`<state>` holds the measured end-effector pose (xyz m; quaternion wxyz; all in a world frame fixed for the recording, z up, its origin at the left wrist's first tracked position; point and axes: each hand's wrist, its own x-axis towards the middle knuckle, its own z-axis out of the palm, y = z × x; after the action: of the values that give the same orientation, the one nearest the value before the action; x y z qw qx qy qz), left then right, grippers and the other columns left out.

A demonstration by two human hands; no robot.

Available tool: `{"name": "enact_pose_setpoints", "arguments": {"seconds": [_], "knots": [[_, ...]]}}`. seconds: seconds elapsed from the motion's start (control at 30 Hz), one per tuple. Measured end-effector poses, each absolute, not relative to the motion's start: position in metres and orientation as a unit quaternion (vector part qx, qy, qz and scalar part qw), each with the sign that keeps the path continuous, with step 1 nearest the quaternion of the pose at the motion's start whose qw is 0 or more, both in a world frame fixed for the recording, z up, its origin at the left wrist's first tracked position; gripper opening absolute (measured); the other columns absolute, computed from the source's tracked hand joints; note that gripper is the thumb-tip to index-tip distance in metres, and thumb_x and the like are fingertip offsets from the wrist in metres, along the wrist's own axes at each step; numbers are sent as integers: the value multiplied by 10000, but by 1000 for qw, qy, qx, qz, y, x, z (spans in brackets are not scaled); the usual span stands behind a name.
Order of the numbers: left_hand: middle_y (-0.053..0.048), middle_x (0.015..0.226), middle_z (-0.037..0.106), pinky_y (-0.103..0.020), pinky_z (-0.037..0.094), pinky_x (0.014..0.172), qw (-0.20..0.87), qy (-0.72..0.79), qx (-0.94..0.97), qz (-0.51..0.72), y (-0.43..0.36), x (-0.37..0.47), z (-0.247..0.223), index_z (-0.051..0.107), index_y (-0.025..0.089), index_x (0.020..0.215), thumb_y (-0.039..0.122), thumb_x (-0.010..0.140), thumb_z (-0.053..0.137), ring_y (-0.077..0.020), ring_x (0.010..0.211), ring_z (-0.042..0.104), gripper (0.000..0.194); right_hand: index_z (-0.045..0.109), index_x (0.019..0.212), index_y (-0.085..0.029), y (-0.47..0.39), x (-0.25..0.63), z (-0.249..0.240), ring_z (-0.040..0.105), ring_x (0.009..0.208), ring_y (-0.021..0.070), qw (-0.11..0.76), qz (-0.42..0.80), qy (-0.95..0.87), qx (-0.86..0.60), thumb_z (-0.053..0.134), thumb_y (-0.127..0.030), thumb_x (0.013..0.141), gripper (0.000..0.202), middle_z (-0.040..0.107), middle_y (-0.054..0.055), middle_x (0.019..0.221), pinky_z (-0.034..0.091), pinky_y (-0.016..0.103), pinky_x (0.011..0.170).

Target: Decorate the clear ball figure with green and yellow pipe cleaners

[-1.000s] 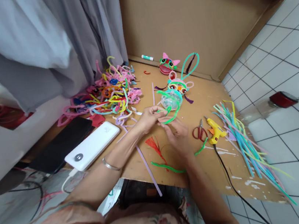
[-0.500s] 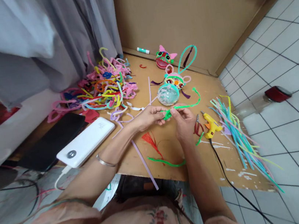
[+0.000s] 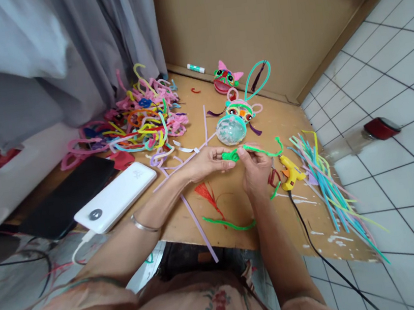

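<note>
Where the fingers meet: left hand (image 3: 212,162) grips the coiled part of a green pipe cleaner (image 3: 232,156), held above the table (image 3: 290,118); right hand (image 3: 255,166) pinches its strand; the grip covers some of the coil.
Right forearm (image 3: 268,236): crosses a loose green strand (image 3: 245,227); whether the short green piece (image 3: 275,190) beyond belongs to it, I cannot tell.
Red scissors (image 3: 274,172): mostly hidden between right hand and yellow glue gun (image 3: 291,173), whose cord (image 3: 343,278) runs out of view.
Clear dome (image 3: 231,130): just beyond the hands, its inside hard to read.
Tangled heap (image 3: 148,119): at left; single pieces blur together.
Black slab (image 3: 69,199): beside the white power bank (image 3: 118,195), kind unclear.
</note>
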<state>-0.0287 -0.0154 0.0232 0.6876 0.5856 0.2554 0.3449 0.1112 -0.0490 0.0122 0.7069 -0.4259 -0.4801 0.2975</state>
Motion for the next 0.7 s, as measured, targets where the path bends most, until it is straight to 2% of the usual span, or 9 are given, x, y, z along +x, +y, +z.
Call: {"name": "enact_pose_setpoints", "arguments": {"seconds": [0.37, 0.7], "knots": [[42, 579, 549, -191, 379, 556, 691, 260, 586, 333, -17, -29, 24, 594, 115, 687, 459, 607, 827, -51, 538, 465, 424, 628, 769, -198, -48, 112, 15, 584, 715, 118, 727, 326, -435, -419, 746, -314, 690, 183, 629, -9, 777, 488, 273, 693], [29, 586, 572, -195, 383, 553, 697, 257, 579, 336, -17, -29, 24, 626, 98, 707, 444, 609, 836, -52, 533, 469, 416, 639, 766, -201, -45, 112, 15, 544, 601, 85, 747, 378, -382, -393, 771, -297, 658, 196, 620, -44, 693, 440, 230, 573]]}}
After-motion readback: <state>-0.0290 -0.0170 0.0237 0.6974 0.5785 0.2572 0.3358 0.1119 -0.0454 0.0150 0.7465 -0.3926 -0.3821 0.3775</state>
